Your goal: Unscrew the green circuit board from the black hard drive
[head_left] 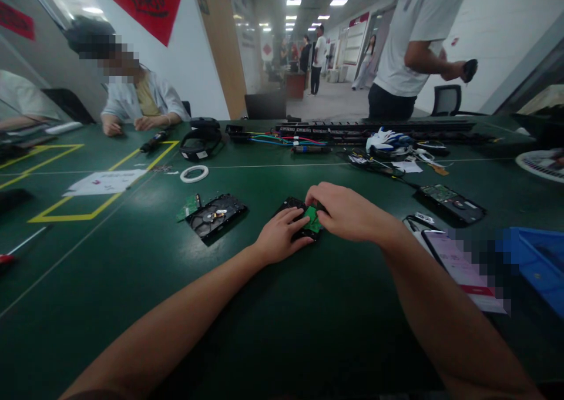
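A black hard drive with a green circuit board [314, 219] lies on the dark green table in front of me. My left hand [282, 234] rests on its near left part, fingers spread over the drive and the board's edge. Over the right side of the board, my right hand [341, 211] is curled with its fingertips pressed together; what they hold, if anything, is hidden. To the left sits an opened hard drive [215, 217] with a loose green board [188, 208] beside it. Another drive [452, 204] with its board showing lies at the right.
A blue bin [540, 265] and a printed sheet [467, 265] are at the right. White tape [194, 174], cables, gloves [388, 141] and a black headset [201, 138] lie farther back. One person sits across at the left; another stands at the back right.
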Demonstrator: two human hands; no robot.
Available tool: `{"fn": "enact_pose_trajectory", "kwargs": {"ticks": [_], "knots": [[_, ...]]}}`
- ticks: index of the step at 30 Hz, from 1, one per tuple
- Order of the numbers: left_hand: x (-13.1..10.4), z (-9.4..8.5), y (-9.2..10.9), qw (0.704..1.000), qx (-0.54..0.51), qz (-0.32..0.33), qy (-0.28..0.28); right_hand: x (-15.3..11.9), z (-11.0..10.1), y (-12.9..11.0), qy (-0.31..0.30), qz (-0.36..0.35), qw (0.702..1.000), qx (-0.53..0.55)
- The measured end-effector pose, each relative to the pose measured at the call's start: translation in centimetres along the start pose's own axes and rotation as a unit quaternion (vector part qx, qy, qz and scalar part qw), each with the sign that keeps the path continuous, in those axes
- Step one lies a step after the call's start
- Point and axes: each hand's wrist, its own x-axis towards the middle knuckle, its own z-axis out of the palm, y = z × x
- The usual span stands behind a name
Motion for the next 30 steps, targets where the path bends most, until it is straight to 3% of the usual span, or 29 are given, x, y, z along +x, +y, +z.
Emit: {"fn": "enact_pose_trajectory", "kwargs": {"ticks": [2, 8, 16, 24, 30], "knots": [[0.0, 0.1, -0.1, 1.0, 0.003, 0.002, 0.0, 0.0, 0.0, -0.2, 0.002, 0.01, 1.0, -0.009], [0.0, 0.1, -0.2, 1.0, 0.0, 0.004, 0.003, 0.3, 0.1, -0.6, 0.026, 0.136, 0.985, -0.106], [0.0, 0.0, -0.1, 1.0, 0.002, 0.002, 0.006, 0.4, 0.1, 0.1, 0.035, 0.047, 0.998, -0.013], [0.0, -0.2, 0.1, 1.0, -0.002, 0.003, 0.005, 0.3, 0.0, -1.1, 0.027, 0.163, 0.982, -0.094], [-0.1, 0.1, 0.1, 1.0, 0.0, 0.006, 0.014, 0.2, -0.1, -0.3, 0.039, 0.094, 0.994, -0.047]]}}
